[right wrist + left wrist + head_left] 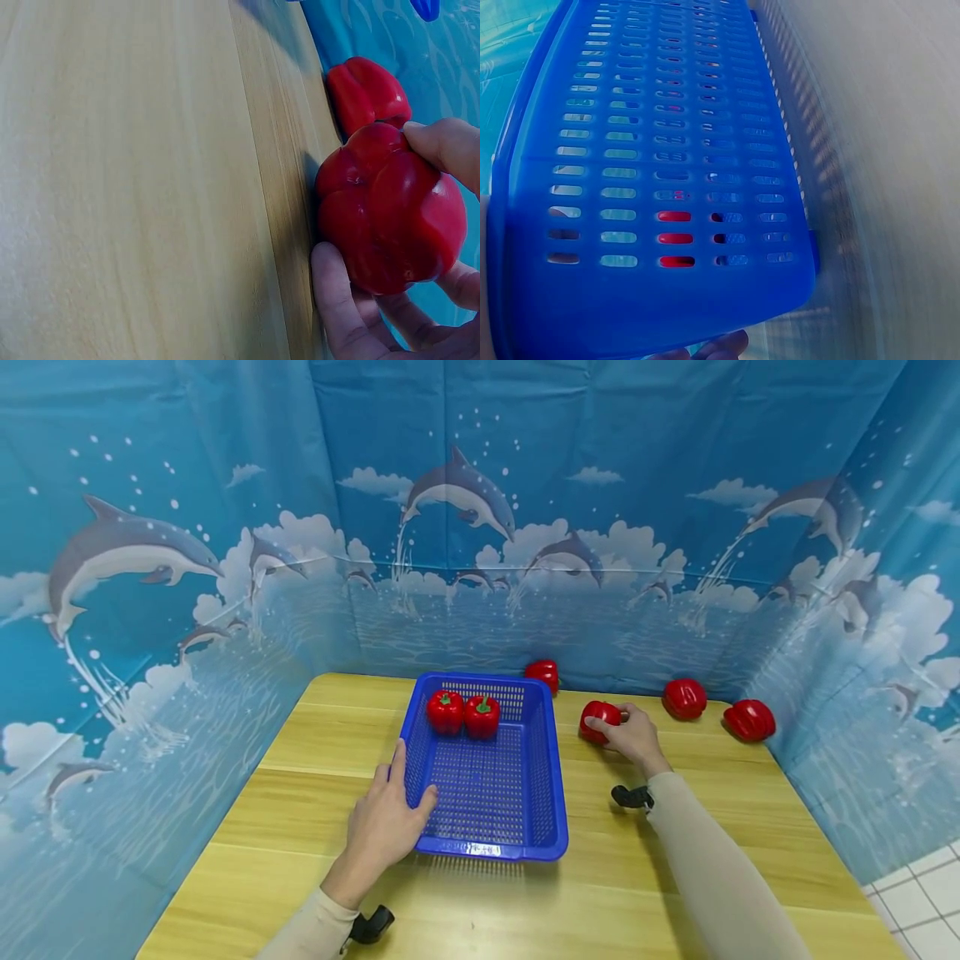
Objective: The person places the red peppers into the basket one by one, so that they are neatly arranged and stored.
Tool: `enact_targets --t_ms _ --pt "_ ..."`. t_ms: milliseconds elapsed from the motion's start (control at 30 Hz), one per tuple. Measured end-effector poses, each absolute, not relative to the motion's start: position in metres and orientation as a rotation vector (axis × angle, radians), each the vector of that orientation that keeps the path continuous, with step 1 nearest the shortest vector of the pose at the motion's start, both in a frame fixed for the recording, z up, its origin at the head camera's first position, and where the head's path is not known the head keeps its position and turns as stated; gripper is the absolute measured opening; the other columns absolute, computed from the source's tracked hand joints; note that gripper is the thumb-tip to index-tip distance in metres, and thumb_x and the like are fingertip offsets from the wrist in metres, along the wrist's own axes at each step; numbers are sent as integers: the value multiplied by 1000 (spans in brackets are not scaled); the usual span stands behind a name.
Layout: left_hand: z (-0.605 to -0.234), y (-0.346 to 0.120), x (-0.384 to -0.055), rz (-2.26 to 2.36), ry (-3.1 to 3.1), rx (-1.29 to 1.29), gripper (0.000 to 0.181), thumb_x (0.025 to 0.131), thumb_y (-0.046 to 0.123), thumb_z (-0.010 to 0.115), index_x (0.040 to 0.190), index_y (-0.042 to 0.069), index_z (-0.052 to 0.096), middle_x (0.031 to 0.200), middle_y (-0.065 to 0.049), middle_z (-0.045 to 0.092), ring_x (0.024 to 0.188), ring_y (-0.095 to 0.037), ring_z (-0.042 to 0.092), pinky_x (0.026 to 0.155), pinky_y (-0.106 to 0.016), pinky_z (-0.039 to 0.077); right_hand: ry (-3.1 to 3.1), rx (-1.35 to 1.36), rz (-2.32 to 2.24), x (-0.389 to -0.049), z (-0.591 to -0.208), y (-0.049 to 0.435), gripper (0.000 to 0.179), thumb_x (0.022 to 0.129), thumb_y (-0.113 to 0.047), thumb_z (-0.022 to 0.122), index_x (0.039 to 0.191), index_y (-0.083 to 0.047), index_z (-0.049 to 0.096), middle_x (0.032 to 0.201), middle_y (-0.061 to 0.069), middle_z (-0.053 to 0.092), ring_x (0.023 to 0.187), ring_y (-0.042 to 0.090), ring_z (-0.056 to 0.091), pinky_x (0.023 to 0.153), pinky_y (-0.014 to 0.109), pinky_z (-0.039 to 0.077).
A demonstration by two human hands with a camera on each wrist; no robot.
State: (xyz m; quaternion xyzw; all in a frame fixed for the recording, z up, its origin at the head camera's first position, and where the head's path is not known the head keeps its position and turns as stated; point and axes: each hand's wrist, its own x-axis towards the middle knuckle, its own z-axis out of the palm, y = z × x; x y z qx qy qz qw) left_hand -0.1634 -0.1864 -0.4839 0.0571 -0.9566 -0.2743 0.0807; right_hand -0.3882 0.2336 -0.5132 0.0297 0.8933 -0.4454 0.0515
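A blue plastic basket [480, 793] with slotted walls stands on the table. Two red bell peppers, one on the left [446, 712] and one on the right [482, 717], sit side by side at its far end, green stems up. My left hand [386, 814] holds the basket's left rim, thumb over the inside; fingertips [731, 343] show beside the slotted wall in the left wrist view. Right of the basket, my right hand [633, 737] grips another red bell pepper [390, 214] between thumb and fingers. Whether that pepper touches the table cannot be told.
One red bell pepper [543, 673] lies behind the basket's far right corner. Two more, a nearer-middle pepper [684, 698] and a rightmost pepper [750, 720], lie by the wooden table's [720, 827] far right edge. A blue dolphin-print curtain [480, 602] hangs around the table.
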Motion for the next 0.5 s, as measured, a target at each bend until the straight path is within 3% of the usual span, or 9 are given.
enact_targets --t_ms 133,300,500 --pt "-485 -186 -164 -824 -2864 172 101 111 50 73 188 11 21 164 -32 60 75 -29 65 57 -37 54 2721 103 -1365 -384 -513 231 98 108 -51 82 174 6 39 169 37 53 136 47 73 97 37 71" --pt "-486 -187 -164 -810 -2869 175 101 110 50 74 188 11 21 167 -32 58 81 -34 72 62 -44 60 2738 93 -1348 -379 -511 229 95 107 -50 82 170 8 41 164 38 57 136 47 71 95 36 71" --pt "-486 -187 -164 -800 -2856 174 101 110 52 73 188 11 22 168 -33 58 88 -41 77 66 -50 64 2753 50 -1323 -374 -508 228 95 108 -49 82 169 9 40 165 39 55 140 50 66 109 51 69"
